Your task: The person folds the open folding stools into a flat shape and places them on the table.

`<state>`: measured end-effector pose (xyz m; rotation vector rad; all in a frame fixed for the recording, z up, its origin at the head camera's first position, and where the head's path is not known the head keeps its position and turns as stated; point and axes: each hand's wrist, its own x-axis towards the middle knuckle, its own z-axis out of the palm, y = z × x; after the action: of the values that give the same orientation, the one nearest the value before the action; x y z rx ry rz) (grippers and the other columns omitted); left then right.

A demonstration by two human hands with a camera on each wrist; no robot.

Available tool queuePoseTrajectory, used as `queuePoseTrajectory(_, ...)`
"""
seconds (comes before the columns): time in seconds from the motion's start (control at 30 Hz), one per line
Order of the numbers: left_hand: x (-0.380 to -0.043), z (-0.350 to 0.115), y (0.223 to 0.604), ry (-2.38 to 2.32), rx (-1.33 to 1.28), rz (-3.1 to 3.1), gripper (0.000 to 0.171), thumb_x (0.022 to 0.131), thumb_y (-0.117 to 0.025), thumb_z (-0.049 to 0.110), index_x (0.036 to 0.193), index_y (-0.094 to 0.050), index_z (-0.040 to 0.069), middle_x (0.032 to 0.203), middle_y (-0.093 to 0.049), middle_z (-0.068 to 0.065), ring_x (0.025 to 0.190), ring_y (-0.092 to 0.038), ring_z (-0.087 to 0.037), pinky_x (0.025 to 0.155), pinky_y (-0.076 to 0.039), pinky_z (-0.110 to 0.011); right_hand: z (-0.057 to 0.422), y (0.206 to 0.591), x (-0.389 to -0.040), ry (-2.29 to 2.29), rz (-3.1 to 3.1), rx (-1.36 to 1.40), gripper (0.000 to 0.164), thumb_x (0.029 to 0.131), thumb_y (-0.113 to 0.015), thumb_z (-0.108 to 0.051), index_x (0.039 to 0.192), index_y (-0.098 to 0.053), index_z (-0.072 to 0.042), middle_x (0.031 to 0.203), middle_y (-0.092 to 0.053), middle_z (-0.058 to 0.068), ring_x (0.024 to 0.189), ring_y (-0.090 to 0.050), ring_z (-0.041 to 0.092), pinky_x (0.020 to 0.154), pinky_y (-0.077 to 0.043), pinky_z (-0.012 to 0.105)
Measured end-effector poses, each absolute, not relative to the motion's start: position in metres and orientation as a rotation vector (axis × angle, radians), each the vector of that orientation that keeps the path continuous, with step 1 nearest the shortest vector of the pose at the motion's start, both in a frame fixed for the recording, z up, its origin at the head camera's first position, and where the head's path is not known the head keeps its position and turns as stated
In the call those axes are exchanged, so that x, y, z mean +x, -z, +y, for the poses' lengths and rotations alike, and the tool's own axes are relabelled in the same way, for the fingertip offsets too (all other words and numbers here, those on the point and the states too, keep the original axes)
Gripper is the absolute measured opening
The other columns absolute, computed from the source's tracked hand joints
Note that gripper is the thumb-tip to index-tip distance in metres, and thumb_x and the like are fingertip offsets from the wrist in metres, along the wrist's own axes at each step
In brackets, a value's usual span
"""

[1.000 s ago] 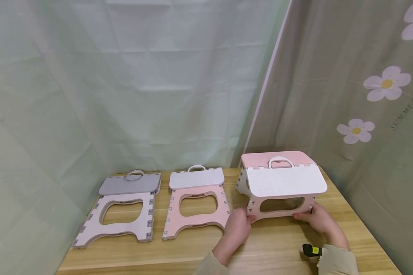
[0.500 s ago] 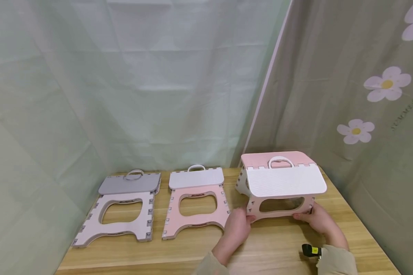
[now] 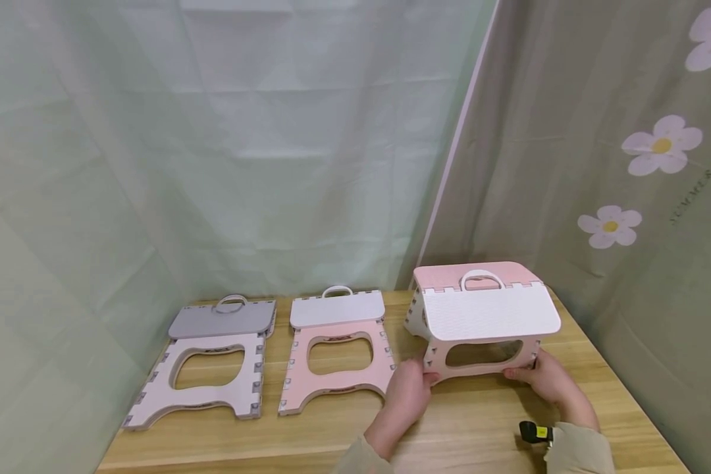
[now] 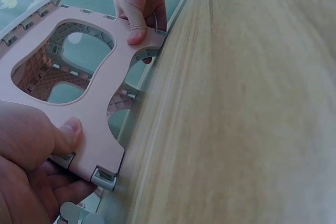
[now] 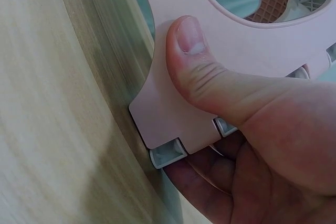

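Note:
A pink and white folding step stool [image 3: 490, 313] stands on its legs at the right of the table. Its two top halves slope slightly away from the middle, where a white carry handle arches up. My left hand [image 3: 407, 393] grips the near left leg, thumb on the outer face of the pink leg panel [image 4: 100, 145] and fingers behind its edge. At the near right leg my right hand [image 5: 252, 114] holds on the same way, its thumb flat on the panel. Both hands are low, close to the tabletop.
Left of the hands lie two folded step stools: a pink one with a white top [image 3: 339, 355] and a white one with a grey top [image 3: 213, 362]. The wooden table [image 3: 480, 428] meets a pale curtain [image 3: 284, 145] behind. A black object [image 3: 535, 432] sits at the right wrist.

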<state>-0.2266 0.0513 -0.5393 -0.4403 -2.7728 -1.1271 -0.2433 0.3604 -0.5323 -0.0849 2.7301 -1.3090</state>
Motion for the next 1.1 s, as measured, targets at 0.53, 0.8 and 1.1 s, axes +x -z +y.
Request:
queuePoseTrajectory(0.53,-0.2255,0.0502,0.5386,1.131,-0.449,-2.758,0.020,0.096,-0.080,0.016,0.107,-0.070,0.005,0.094,-0.076,-0.012,0.086,-0.074,-0.024,0.071,-0.058,-0.039,0.3609,0.5332,-0.2435,1.317,2.722,-0.082,0.072,0.094,-0.085,-0.019,0.147,-0.047,0.010,0.144,-0.056,0.032,0.127,-0.050,0.042,0.106,-0.039,0.060)
queuePoseTrajectory(0.8,-0.2260,0.0509,0.5382,1.121,-0.447,-2.753,0.020,0.095,-0.080,0.017,0.108,-0.070,0.005,0.095,-0.076,-0.013,0.088,-0.075,-0.025,0.072,-0.059,-0.040,0.3610,0.5333,-0.2440,1.314,2.727,-0.076,0.070,0.093,-0.086,-0.019,0.146,-0.049,0.010,0.142,-0.057,0.031,0.127,-0.051,0.042,0.107,-0.039,0.061)
queuePoseTrajectory(1.1,-0.2262,0.0519,0.5385,1.131,-0.444,-2.764,0.020,0.096,-0.080,0.017,0.109,-0.070,0.005,0.095,-0.076,-0.012,0.088,-0.074,-0.024,0.073,-0.059,-0.039,0.3617,0.5324,-0.2433,1.318,2.704,-0.063,0.073,0.094,-0.085,-0.020,0.148,-0.046,0.010,0.145,-0.054,0.032,0.128,-0.050,0.043,0.108,-0.038,0.062)
